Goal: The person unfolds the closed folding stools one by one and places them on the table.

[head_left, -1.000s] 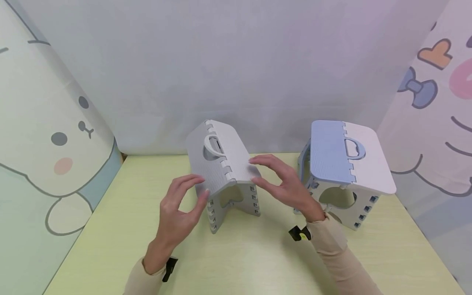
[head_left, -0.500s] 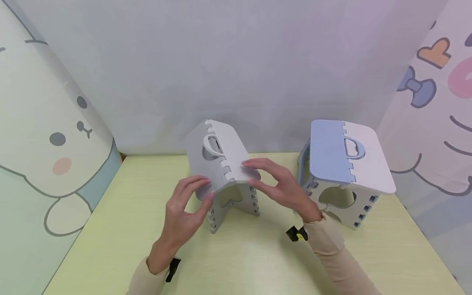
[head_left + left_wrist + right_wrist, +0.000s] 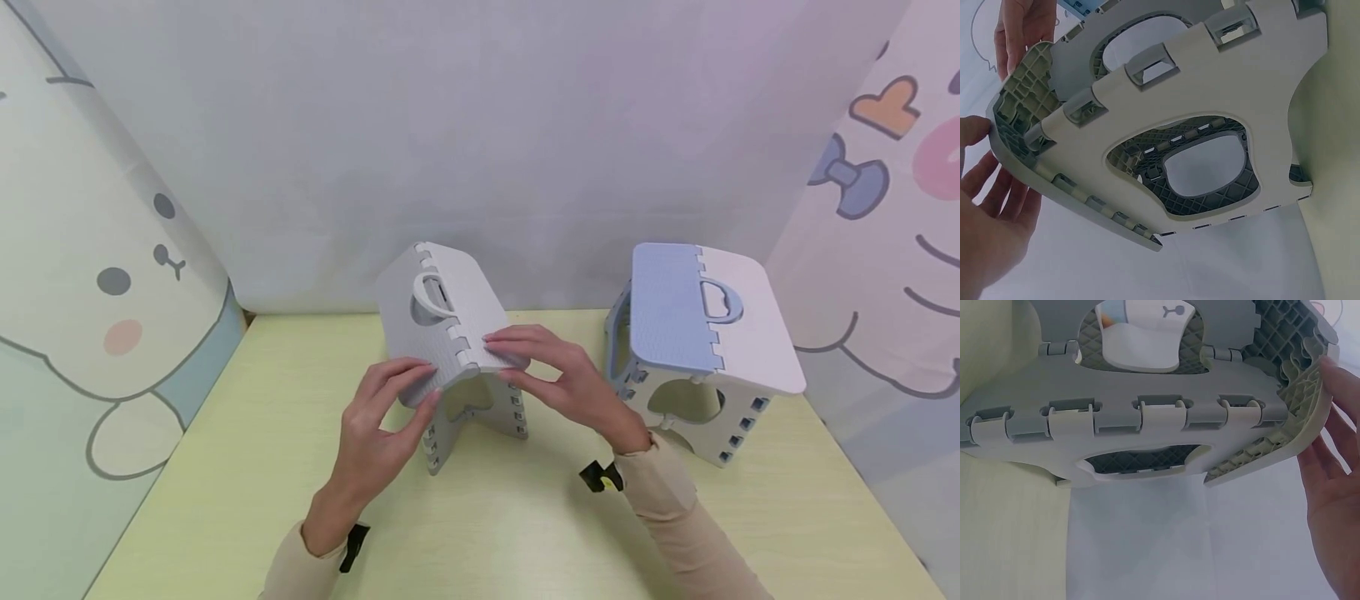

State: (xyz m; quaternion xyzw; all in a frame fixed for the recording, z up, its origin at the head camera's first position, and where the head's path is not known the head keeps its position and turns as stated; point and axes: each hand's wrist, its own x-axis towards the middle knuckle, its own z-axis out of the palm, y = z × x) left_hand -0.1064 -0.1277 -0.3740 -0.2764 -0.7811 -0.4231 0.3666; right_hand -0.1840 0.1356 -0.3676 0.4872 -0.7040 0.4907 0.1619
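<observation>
A grey and white folding stool (image 3: 468,287) stands part-folded on the table, its two seat halves sloping down from the hinge line like a roof. A loop handle (image 3: 422,293) sticks up from that hinge. My left hand (image 3: 382,429) pinches the near corner of the left half, fingers on top and thumb at the edge. On the right half, my right hand (image 3: 573,383) holds the near corner the same way. Ribbed undersides and hinged legs of the stool (image 3: 1229,81) show in the left wrist view. In the right wrist view, my thumb meets the rim of the stool (image 3: 1147,390).
To the right a blue and white folding stool (image 3: 671,308) stands unfolded with a flat top. The pale yellow table (image 3: 480,533) ends at a grey-white cloth backdrop (image 3: 480,150). Cartoon-printed panels (image 3: 112,208) rise on both sides.
Both hands have moved inward over the grey stool's near corners, the left to the right and the right to the left. The two stools keep nearly the same pose.
</observation>
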